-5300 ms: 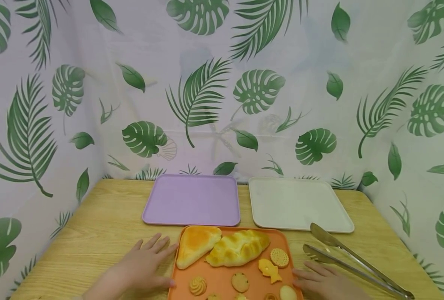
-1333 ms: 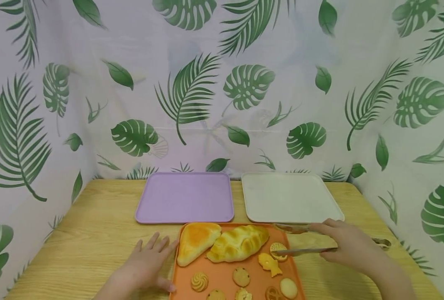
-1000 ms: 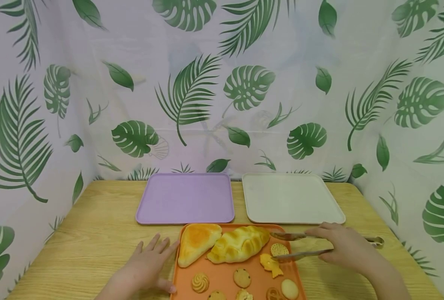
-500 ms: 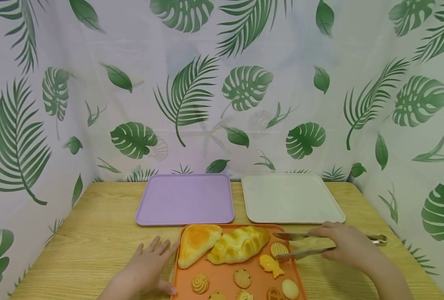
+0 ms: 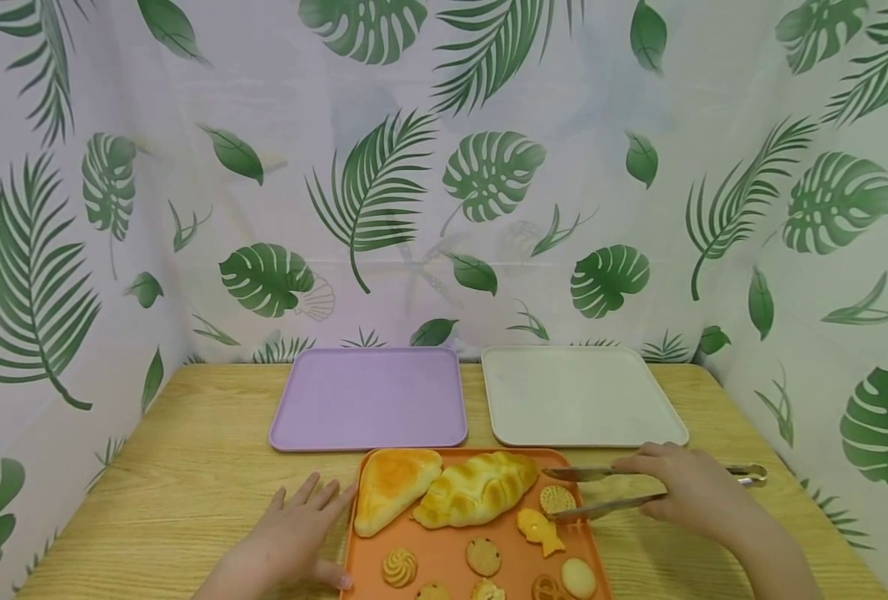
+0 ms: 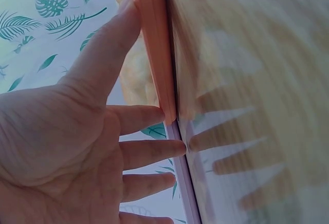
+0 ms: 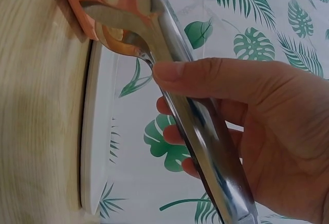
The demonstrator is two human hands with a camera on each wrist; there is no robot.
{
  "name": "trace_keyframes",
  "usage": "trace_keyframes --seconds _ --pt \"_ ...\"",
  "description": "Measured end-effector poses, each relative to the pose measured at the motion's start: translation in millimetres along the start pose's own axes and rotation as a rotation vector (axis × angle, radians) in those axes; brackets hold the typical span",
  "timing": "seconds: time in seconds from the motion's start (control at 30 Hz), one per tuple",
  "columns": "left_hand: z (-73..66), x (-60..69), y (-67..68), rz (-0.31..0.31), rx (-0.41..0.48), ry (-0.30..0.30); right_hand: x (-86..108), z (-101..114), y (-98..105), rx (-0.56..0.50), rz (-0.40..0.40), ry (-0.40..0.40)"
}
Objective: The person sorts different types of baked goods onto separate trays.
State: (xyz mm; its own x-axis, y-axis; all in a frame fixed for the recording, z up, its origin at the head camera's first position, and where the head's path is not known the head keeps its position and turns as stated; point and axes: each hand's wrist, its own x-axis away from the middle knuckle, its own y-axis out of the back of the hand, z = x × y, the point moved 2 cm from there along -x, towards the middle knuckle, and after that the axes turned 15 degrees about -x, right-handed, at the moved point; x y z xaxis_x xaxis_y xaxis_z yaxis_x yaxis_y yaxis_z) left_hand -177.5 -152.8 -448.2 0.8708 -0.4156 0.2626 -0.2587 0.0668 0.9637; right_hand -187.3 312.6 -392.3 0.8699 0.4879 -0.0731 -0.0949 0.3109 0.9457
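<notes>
My right hand (image 5: 695, 492) grips metal tongs (image 5: 611, 506), thumb on one arm and fingers round the other in the right wrist view. The spread tong tips reach over the right edge of an orange tray (image 5: 444, 546), one on either side of a round cookie (image 5: 557, 500); contact cannot be made out. Below that cookie lies a fish-shaped cracker (image 5: 540, 532). On the tray's left, my left hand (image 5: 286, 537) has its fingers spread and straight, with the thumb touching the rim. A triangular bread (image 5: 391, 492) and a braided-looking bread (image 5: 477, 492) fill the tray's back.
Toward the tray's front lie a swirl cookie (image 5: 400, 567), a chocolate-chip cookie (image 5: 483, 557), a pale oval cookie (image 5: 579, 577) and a partly cut-off pretzel-shaped cookie (image 5: 547, 587). Behind stand a purple tray (image 5: 369, 400) and a white tray (image 5: 582, 396), close to the leaf-print cloth.
The tongs lay on the table at the right about five seconds ago; my right hand has since left the tray's edge and taken them up. Over the last second both hands barely move.
</notes>
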Motion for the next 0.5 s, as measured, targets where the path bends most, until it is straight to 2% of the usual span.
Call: trace_keyframes --seconds 0.23,0.5 --pt "0.3 -0.8 -2.0 0.014 0.006 0.001 2.3 -1.7 2.7 -0.075 0.045 -0.048" --pt "1.8 -1.7 -2.4 0.005 -0.005 -0.002 -3.5 2.3 -6.1 -0.082 0.040 -0.018"
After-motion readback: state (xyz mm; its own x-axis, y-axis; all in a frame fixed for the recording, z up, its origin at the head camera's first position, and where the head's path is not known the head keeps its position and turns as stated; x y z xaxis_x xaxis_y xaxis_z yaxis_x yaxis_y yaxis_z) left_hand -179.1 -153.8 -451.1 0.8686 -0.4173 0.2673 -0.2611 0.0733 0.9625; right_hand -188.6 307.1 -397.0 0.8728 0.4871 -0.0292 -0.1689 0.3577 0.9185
